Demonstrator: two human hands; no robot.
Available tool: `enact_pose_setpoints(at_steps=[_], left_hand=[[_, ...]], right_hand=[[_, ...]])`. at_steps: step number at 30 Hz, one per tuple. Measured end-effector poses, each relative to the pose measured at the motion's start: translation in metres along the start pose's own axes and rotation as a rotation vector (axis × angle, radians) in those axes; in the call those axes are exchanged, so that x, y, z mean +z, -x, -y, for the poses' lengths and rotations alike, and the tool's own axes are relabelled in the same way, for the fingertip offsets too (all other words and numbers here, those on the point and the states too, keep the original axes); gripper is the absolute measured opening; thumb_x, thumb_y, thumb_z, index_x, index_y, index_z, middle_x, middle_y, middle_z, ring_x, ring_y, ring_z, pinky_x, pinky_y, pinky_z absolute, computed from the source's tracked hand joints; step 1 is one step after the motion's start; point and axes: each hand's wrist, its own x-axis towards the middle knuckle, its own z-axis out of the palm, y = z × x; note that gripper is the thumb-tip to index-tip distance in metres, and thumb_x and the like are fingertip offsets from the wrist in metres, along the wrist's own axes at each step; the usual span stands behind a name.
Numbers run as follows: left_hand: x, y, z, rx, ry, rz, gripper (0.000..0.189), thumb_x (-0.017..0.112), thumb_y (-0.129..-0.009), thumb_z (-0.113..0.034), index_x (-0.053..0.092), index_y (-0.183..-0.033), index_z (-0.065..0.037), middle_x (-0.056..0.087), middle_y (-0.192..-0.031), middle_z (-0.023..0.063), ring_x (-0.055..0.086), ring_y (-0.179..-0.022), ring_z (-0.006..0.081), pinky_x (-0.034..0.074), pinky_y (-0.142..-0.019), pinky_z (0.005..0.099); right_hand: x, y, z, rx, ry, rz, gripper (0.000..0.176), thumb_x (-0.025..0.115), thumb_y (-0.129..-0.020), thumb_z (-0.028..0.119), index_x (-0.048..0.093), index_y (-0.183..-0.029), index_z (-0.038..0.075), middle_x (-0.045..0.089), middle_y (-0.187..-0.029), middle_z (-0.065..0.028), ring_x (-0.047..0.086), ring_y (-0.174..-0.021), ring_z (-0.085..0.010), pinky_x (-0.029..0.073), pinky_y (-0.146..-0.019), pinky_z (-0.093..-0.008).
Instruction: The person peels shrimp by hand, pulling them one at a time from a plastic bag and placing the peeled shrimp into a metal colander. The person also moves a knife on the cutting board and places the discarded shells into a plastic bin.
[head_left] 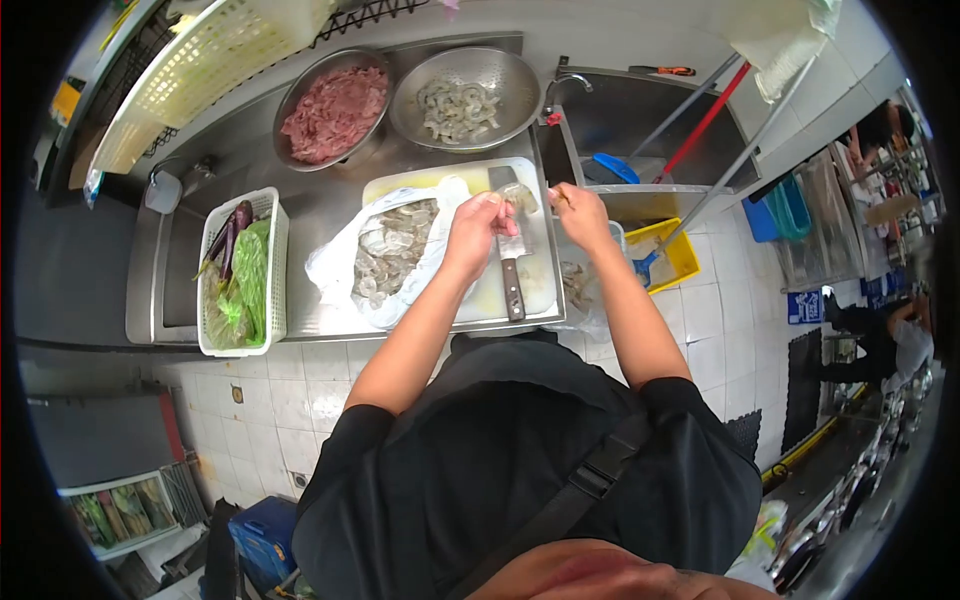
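Note:
My left hand [480, 232] is closed, its fingertips pinching a greyish shrimp [520, 197] above the cutting board [538, 270]. Just to the right, my right hand [582, 214] is also closed in a pinch; whatever it holds is too small to make out. Below the shrimp a cleaver [512, 285] lies on the board, its wooden handle toward me. Left of my left hand, an open white plastic bag [330, 255] is full of unpeeled shrimp [395, 245]. Beyond the board, a metal colander [520, 85] contains peeled shrimp [457, 110].
A colander of raw meat [335, 115] stands at the back left. A white basket [280, 270] with eggplants [233, 235] and green bags sits further left. Below the counter's right edge hangs a clear bag [590, 290] with shells. A sink [640, 110] lies right, with mop handles [705, 120] across it.

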Motion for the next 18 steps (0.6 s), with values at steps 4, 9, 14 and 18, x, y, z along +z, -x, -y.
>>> enact_pose_setpoints(at_steps=[4,9,14,18], left_hand=[[0.013,-0.014,0.008,-0.058,-0.013,0.044,0.027,0.046,-0.097,-0.023,0.049,-0.076,-0.007,0.059,-0.085,0.0073,0.057,-0.068,0.0174,0.047,-0.069,0.0313],[0.040,-0.031,0.031,-0.070,-0.054,0.085,0.023,0.046,-0.093,-0.016,0.048,-0.072,-0.006,0.057,-0.075,0.0077,0.056,-0.066,0.0180,0.045,-0.067,0.0304],[0.064,-0.046,0.051,-0.047,-0.077,0.127,0.021,0.044,-0.090,-0.010,0.049,-0.071,-0.005,0.056,-0.073,0.0068,0.055,-0.064,0.0177,0.044,-0.065,0.0297],[0.074,-0.050,0.064,-0.062,-0.146,0.093,0.021,0.043,-0.090,-0.009,0.049,-0.071,-0.004,0.055,-0.071,0.0063,0.054,-0.063,0.0166,0.044,-0.064,0.0292]], right_hand=[[-0.020,0.023,-0.042,0.223,0.303,0.295,0.029,0.057,-0.085,0.034,0.068,-0.098,0.011,0.066,-0.097,-0.0176,0.062,-0.093,-0.0370,0.049,-0.081,-0.0452],[-0.014,0.023,-0.057,0.237,-0.828,0.057,0.026,0.054,-0.094,0.018,0.063,-0.110,-0.001,0.069,-0.098,-0.0099,0.065,-0.093,-0.0207,0.050,-0.084,-0.0335],[-0.019,0.027,-0.044,0.184,-0.950,0.026,0.020,0.053,-0.096,0.015,0.063,-0.103,-0.001,0.064,-0.089,-0.0010,0.058,-0.078,-0.0093,0.048,-0.076,-0.0259],[-0.026,0.028,-0.079,0.257,-0.901,-0.056,0.015,0.057,-0.094,0.011,0.063,-0.101,-0.001,0.062,-0.083,-0.0001,0.057,-0.073,-0.0081,0.048,-0.072,-0.0247]])
